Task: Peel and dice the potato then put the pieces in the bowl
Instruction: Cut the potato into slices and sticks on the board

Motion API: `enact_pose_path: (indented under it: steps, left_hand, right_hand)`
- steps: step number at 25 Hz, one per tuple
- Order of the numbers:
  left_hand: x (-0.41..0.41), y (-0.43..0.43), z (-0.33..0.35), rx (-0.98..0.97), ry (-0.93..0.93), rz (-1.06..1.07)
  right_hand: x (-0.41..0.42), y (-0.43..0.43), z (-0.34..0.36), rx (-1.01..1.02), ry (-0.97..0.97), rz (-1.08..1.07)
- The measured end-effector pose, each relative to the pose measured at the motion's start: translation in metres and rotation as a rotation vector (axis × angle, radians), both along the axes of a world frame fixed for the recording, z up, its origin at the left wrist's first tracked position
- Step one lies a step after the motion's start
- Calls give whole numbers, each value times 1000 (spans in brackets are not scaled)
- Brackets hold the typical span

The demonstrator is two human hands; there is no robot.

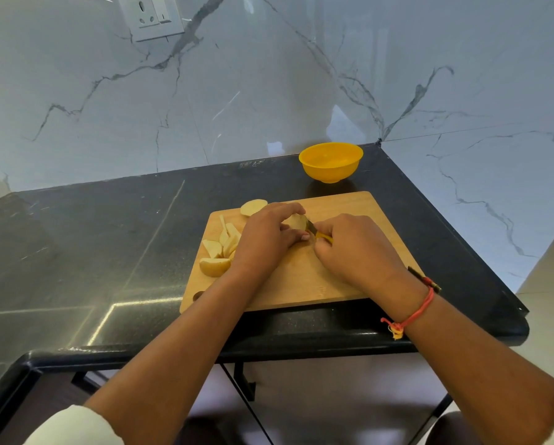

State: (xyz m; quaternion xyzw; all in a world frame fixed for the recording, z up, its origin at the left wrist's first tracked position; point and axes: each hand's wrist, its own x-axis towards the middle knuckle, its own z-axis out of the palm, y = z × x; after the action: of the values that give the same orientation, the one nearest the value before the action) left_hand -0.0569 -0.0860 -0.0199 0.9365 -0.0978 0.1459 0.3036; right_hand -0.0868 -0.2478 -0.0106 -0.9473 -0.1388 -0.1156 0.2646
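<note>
Looks like a home kitchen: black stone countertop [102,239], white marble wall [269,75], socket [152,16] at eleven o'clock, wooden chopping board [333,284] with cut potato pieces [216,248] near centre, yellow bowl [331,162] at one o'clock.

Both your forearms come in from the bottom edge and converge, hands close together, not quite touching. Your left hand [266,234] is palm down, fingers arched over and thumb tucked in, gripping a potato piece [296,221]. Your right hand [352,248] is knuckles up, fingers curled round a knife [314,231], wrist bent slightly inward. Left forearm bare up to a white sleeve [76,425] near the elbow. Right forearm bare, red thread band [420,308] tied on the wrist.
</note>
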Motion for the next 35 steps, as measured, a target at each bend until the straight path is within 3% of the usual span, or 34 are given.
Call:
enact_pose_path:
  steps: [13, 19, 24, 35]
  left_hand:
    - [-2, 4, 2, -70, -8, 29]
    - [-7, 9, 2, -110, -14, 47]
    - [-16, 6, -2, 2, -34, 51]
    - [-16, 19, -1, 12, 55, 45]
  right_hand:
    - [-22, -5, -9, -231, -50, -17]
    - [-22, -18, -15, -183, -178, -108]
    - [-20, -18, -17, -113, -187, -92]
    - [-15, -17, -18, -96, -189, -104]
